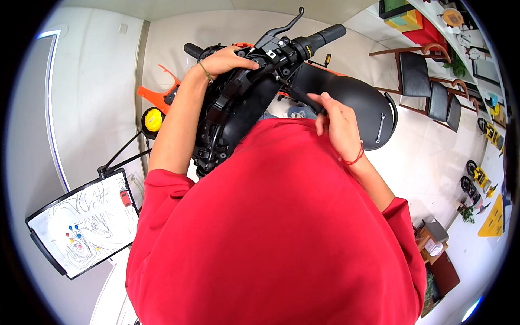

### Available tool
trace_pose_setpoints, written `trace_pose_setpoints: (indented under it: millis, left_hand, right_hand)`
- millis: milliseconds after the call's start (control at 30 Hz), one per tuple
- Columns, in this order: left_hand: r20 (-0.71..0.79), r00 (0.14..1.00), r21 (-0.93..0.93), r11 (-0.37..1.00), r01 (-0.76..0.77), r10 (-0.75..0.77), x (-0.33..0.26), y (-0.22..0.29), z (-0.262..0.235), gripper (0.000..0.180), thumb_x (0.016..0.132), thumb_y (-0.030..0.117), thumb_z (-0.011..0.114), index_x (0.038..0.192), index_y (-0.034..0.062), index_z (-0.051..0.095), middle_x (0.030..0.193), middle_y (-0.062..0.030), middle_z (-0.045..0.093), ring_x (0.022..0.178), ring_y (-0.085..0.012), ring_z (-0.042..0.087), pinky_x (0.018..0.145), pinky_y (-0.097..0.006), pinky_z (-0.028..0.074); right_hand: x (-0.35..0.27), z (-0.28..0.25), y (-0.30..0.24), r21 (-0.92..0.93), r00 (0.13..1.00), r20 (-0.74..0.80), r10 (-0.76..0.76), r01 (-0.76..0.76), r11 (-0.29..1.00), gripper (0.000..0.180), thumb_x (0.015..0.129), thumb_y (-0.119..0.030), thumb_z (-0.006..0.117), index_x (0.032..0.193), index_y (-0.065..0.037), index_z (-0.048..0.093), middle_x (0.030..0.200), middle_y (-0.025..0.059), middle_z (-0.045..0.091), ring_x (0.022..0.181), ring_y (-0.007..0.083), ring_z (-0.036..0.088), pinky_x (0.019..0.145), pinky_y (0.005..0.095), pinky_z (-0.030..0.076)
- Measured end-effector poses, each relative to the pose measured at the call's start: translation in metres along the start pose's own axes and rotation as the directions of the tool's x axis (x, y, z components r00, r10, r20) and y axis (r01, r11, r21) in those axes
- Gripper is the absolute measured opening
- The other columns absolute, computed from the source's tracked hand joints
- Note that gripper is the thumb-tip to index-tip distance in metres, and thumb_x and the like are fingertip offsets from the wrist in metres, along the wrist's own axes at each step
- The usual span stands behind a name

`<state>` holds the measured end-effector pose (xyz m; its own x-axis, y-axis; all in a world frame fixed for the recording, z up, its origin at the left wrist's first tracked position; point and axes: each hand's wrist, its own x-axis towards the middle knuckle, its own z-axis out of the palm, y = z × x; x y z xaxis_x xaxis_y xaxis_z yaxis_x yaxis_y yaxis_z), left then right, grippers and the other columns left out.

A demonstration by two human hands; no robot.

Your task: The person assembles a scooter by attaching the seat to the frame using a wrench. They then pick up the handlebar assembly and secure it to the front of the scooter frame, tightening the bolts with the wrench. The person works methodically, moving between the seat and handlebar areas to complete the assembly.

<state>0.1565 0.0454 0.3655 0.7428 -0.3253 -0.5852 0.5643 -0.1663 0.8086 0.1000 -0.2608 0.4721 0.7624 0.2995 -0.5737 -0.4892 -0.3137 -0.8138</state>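
Note:
A black motorbike or scooter with orange parts stands before me, its handlebar [292,50] across the upper middle. My left hand [230,60] grips the bar's black middle section; the thumb lies on top toward the right and the other fingers are mostly hidden. Between the curled fingers of my right hand [337,120] is the end of a slim black-handled tool [301,96], its exact kind unclear. From there it slants up and left to the parts below the handlebar. On the black seat [346,97], right of that hand, lies a silver combination spanner [381,128].
A brake lever [287,26] juts above the handlebar. Left of the bike are an orange panel [157,97], a yellow round object [153,119] and a whiteboard [84,222]. Black-seated chairs [414,74] and shelves with model motorbikes [490,135] stand at the right.

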Motion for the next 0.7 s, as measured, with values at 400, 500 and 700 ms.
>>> trace_pose_setpoints:
  millis: [400, 500, 700]
  left_hand:
    - [0.002, 1.0, -0.018, 1.0, 0.015, -0.015, -0.001, 0.002, 0.002, 0.062, 0.07, 0.022, 0.079, 0.125, 0.0017, 0.056, 0.11, -0.0092, 0.064, 0.099, -0.0157, 0.059, 0.089, -0.028, 0.046]
    - [0.001, 1.0, -0.039, 0.999, 0.029, -0.029, -0.002, -0.001, 0.001, 0.063, 0.07, 0.021, 0.079, 0.125, 0.0016, 0.056, 0.11, -0.0097, 0.064, 0.099, -0.0157, 0.059, 0.089, -0.028, 0.046]
    - [-0.015, 1.0, -0.055, 0.998, -0.018, 0.018, -0.008, 0.0, 0.005, 0.046, 0.076, 0.019, 0.076, 0.114, -0.0021, 0.063, 0.102, -0.0061, 0.067, 0.092, -0.012, 0.06, 0.085, -0.026, 0.047]
  right_hand:
    - [-0.018, 0.0, 0.008, -0.222, 0.928, 0.055, -0.369, 0.371, 0.902, 0.039, 0.091, -0.022, 0.062, 0.124, -0.002, 0.055, 0.082, 0.0047, 0.057, 0.071, 0.0143, 0.055, 0.067, 0.0282, 0.048]
    - [-0.01, -0.014, 0.003, -0.567, 0.704, 0.289, -0.649, 0.672, 0.477, 0.043, 0.08, -0.01, 0.071, 0.12, -0.003, 0.058, 0.096, 0.0093, 0.06, 0.08, 0.0248, 0.059, 0.071, 0.0333, 0.051]
    - [-0.003, -0.014, 0.018, -0.515, 0.715, 0.343, -0.609, 0.686, 0.514, 0.026, 0.084, -0.007, 0.067, 0.108, -0.002, 0.061, 0.099, 0.0109, 0.06, 0.086, 0.0252, 0.062, 0.071, 0.0331, 0.052]
